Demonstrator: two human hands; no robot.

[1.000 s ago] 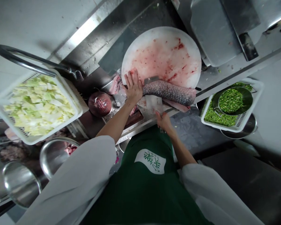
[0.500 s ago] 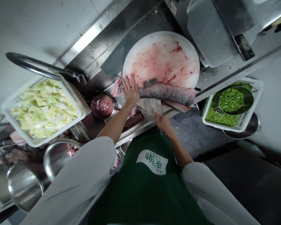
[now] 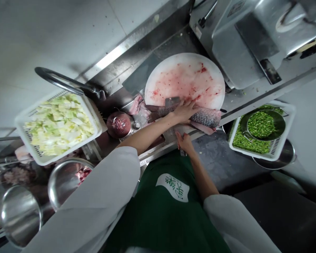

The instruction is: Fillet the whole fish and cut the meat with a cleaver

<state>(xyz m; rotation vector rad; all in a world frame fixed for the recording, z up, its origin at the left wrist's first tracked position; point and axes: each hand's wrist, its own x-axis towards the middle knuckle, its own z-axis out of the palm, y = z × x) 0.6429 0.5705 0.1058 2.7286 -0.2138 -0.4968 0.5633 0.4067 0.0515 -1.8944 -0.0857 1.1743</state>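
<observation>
Lying flat across the fish (image 3: pixel 208 117), the left hand (image 3: pixel 184 111) has its fingers stretched and a little apart; they press on the dark scaly skin and do not wrap around it. The fish lies along the near edge of a round white cutting board (image 3: pixel 185 75), which has red stains. The right hand (image 3: pixel 184 142) is lower, close to the green apron (image 3: pixel 158 221), and its fingers are clamped together on the handle of a knife (image 3: pixel 183 153). The knife's blade goes toward the fish, but it is blurred, and I cannot tell how deep it enters. A grey metal piece (image 3: pixel 172 101) shows at the far side of the fish; I cannot tell if it is the same blade.

The left hand covers the middle of the fish, and the left forearm hides part of the worktop (image 3: pixel 238 96) in front. Near this forearm stands a bowl (image 3: pixel 111 127) with red contents, and beside it are pink pieces of flesh (image 3: pixel 136 105). Farther left, a tap (image 3: pixel 58 82) reaches over the back edge of a white basket (image 3: pixel 97 122) of chopped cabbage. On the right, a pot (image 3: pixel 280 122) of chopped greens sits in another white basket (image 3: pixel 286 133). A cleaver (image 3: pixel 258 45) lies beyond the board, well apart from both hands.
</observation>
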